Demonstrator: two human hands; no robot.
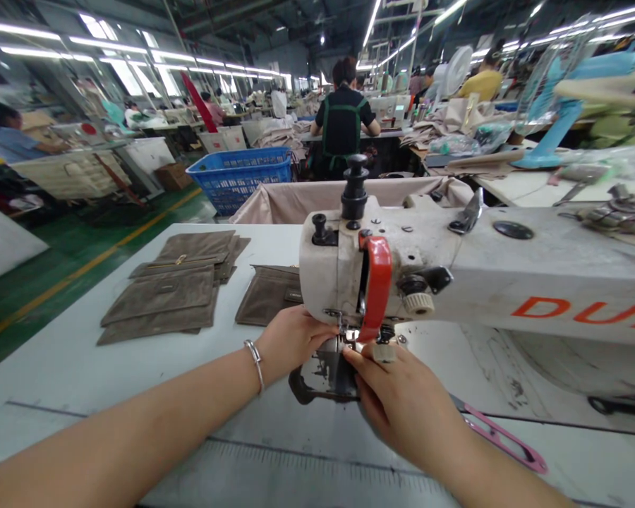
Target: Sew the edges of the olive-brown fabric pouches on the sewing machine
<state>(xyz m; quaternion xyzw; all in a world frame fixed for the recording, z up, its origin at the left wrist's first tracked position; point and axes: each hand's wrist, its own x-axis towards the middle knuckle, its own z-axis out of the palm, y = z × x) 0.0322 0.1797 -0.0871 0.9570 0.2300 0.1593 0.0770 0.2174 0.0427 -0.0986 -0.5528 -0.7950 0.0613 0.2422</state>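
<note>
A white industrial sewing machine (481, 247) with a red lever guard (377, 286) stands before me. My left hand (291, 339), a silver bracelet on its wrist, is closed with its fingertips pressed together just left of the needle area. On the other side my right hand (396, 381) is bent, its fingertips down by the presser foot (348, 342). Whatever is between the fingers is too small or hidden to name. Behind my left hand lies a brown fabric piece (267, 295) with a small label, partly covered by the machine head.
Brown fabric pieces (161, 300), one with a zipper, are stacked on the white table (47, 423) at left. Pink-handled thread snips (508, 437) lie right of my right hand. Beyond the table are a fabric-lined bin (280, 201), a blue basket (238, 173) and a seated person (343, 120).
</note>
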